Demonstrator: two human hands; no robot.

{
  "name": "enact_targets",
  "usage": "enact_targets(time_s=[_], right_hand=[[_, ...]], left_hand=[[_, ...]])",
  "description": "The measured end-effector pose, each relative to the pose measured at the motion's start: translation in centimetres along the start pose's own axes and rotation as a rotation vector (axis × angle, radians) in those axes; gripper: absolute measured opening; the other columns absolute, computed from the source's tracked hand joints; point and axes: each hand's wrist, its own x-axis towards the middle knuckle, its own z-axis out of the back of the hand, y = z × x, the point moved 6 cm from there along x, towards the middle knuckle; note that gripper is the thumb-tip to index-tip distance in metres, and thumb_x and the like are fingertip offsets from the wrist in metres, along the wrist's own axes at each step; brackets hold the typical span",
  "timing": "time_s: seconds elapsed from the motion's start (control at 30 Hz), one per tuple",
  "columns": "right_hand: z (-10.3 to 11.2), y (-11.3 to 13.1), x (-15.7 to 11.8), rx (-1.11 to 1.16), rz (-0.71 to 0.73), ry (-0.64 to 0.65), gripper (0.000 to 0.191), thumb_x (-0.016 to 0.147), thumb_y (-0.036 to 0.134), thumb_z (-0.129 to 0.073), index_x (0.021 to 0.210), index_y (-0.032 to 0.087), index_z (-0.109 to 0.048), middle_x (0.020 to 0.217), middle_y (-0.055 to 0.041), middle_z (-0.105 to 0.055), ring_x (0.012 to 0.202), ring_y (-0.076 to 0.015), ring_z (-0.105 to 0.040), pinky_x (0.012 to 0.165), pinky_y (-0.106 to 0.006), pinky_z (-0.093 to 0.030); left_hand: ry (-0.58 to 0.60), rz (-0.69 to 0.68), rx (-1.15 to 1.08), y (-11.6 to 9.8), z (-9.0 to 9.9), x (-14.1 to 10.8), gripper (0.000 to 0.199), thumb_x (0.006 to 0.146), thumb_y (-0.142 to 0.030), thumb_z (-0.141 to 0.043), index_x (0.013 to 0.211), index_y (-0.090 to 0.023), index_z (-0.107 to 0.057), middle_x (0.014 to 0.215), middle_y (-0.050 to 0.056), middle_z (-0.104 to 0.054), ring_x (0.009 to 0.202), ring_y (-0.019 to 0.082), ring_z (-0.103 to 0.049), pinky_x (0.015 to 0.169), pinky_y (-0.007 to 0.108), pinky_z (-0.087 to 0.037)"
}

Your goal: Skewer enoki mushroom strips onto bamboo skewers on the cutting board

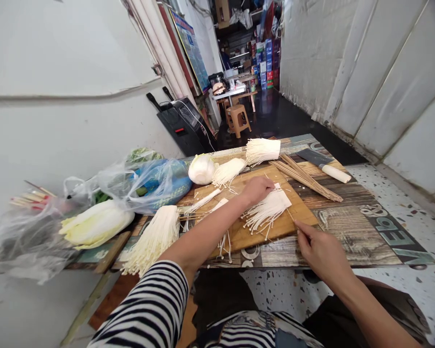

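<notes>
On the wooden cutting board [300, 212] lies a flat bunch of enoki mushrooms [270, 208], its cut end toward the right. My left hand [258, 190] has its fingers closed at the far edge of this bunch; the fingertips are partly hidden. Between the thumb and fingers of my right hand [321, 246] is a thin wooden skewer [290, 215], whose far end meets the near right corner of the bunch. Smaller enoki strips [203, 200] lie on the left of the board, some under my left forearm.
A bundle of skewers [306, 179] and a cleaver [315, 157] lie right of the board. Behind it are more enoki [263, 151] and a round pale vegetable [202, 169]. At left sit a large enoki bunch [155, 237], a napa cabbage [97, 223] and plastic bags [163, 181].
</notes>
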Motion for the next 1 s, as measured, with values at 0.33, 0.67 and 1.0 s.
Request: enact_targets(time_s=[0.33, 0.67, 1.0], right_hand=[[-0.1, 0.0, 1.6, 0.052, 0.019, -0.067, 0.038, 0.085, 0.022, -0.043, 0.103, 0.011, -0.074, 0.069, -0.0094, -0.073, 0.053, -0.0221, -0.066, 0.05, -0.03, -0.045], [5.1, 5.6, 1.3, 0.113, 0.365, -0.526, 0.029, 0.091, 0.018, -0.048, 0.111, 0.007, -0.067, 0.087, -0.0078, -0.075, 0.064, -0.0132, -0.068, 0.059, -0.023, -0.048], [3.2, 13.4, -0.2, -0.189, 0.542, -0.649, 0.032, 0.086, 0.01, -0.054, 0.116, 0.006, -0.065, 0.068, -0.0024, -0.067, 0.046, -0.0118, -0.053, 0.047, -0.029, -0.034]], left_hand=[[-0.054, 0.067, -0.064, -0.1, 0.7, 0.3, 0.019, 0.084, -0.01, -0.058, 0.083, -0.017, -0.075, 0.092, 0.005, -0.076, 0.091, 0.019, -0.069, 0.089, 0.029, -0.051], [-0.66, 0.329, -0.313, -1.9, 9.9, -3.8, 0.036, 0.099, -0.028, -0.04, 0.125, -0.017, -0.062, 0.128, 0.009, -0.063, 0.123, 0.021, -0.057, 0.109, 0.039, -0.039], [-0.805, 0.288, -1.571, -4.4, 10.4, -6.9, 0.048, 0.103, -0.038, -0.023, 0.133, -0.018, -0.055, 0.141, 0.006, -0.054, 0.137, 0.016, -0.041, 0.117, 0.032, -0.026]])
